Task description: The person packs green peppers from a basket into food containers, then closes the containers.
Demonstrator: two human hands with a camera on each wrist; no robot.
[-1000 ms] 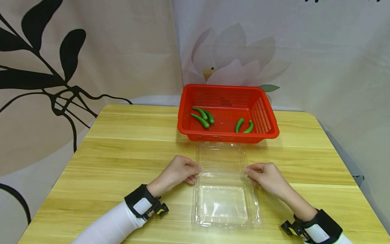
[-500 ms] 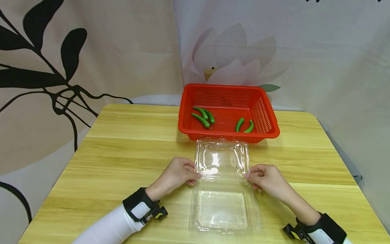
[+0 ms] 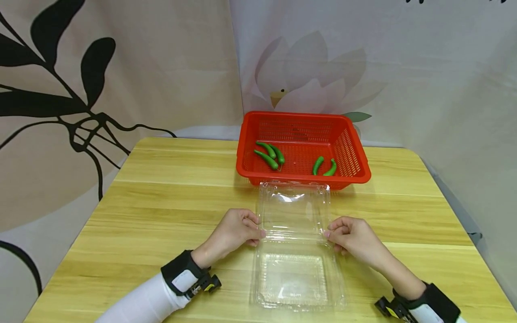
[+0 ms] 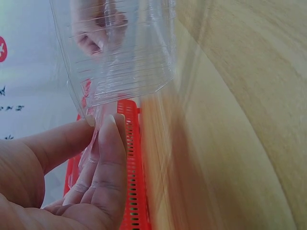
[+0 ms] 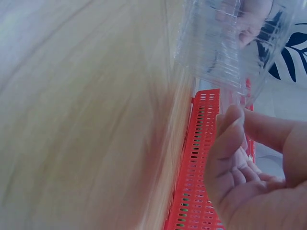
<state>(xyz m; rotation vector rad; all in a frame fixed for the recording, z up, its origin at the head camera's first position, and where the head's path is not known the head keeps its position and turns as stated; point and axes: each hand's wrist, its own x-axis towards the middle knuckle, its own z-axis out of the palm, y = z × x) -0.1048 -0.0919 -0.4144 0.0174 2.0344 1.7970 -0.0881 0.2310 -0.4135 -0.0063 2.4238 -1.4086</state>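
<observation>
A clear plastic clamshell container [image 3: 294,278] lies unfolded on the wooden table, its lid half [image 3: 292,208] tipped back toward the basket. At the hinge's left end, my left hand [image 3: 238,229] pinches the plastic between thumb and fingers. My right hand [image 3: 351,233] grips the opposite end of the hinge the same way. In the left wrist view, the thumb and fingertips of the left hand [image 4: 91,167] meet on the container's edge [image 4: 124,72]. The right wrist view shows the right hand [image 5: 254,163] pinching close by the ribbed wall [image 5: 220,52].
Behind the container stands a red plastic basket [image 3: 299,180]. Three green chili peppers [image 3: 266,159] lie at its left and two more peppers [image 3: 317,165] at its right. The wooden table [image 3: 169,188] extends around both, with a printed curtain [image 3: 169,67] behind.
The lid half has tilted back and its far edge has shifted up toward the basket. Both hands have moved slightly toward the near side, still holding the hinge ends.
</observation>
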